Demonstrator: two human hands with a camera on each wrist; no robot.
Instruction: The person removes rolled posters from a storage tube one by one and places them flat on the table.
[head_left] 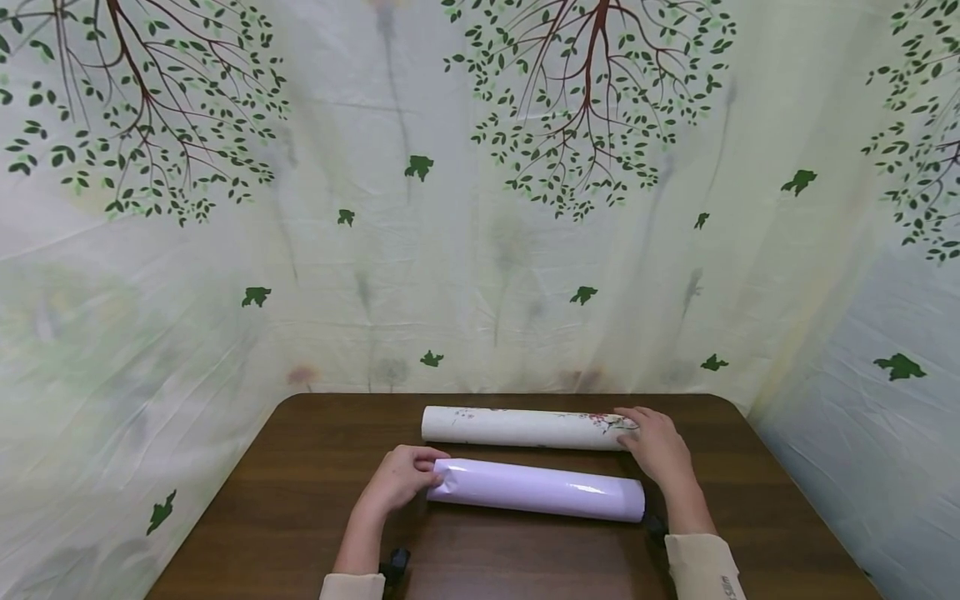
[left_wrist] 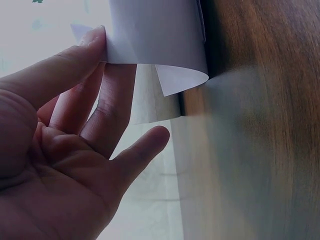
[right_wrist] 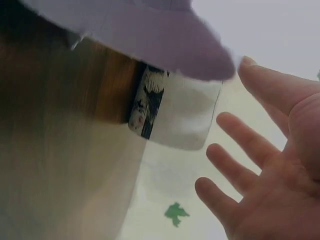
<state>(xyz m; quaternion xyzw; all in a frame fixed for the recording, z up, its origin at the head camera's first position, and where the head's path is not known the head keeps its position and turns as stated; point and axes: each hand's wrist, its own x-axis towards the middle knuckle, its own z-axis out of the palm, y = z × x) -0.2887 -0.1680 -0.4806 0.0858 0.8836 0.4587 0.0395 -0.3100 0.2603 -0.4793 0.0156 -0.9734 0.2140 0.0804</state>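
A glossy pale-lilac paper roll (head_left: 536,490) lies crosswise on the table. My left hand (head_left: 401,477) pinches the edge of its left end; in the left wrist view, the thumb is on the outer face and fingers lie behind the sheet (left_wrist: 155,35). Farther back, and parallel to it, is a white floral paper roll (head_left: 517,427). My right hand (head_left: 658,446) is at that roll's right end, fingers spread. In the right wrist view, the extended fingers (right_wrist: 240,172) are beside the floral roll's end (right_wrist: 185,110); whether they touch it I cannot tell.
Both rolls lie on a dark brown wooden table (head_left: 300,492) with rounded back corners. Behind it hangs a pale curtain (head_left: 480,250) printed with trees and green leaves, which also runs along both sides. A dark strap device (head_left: 395,562) is at the left wrist.
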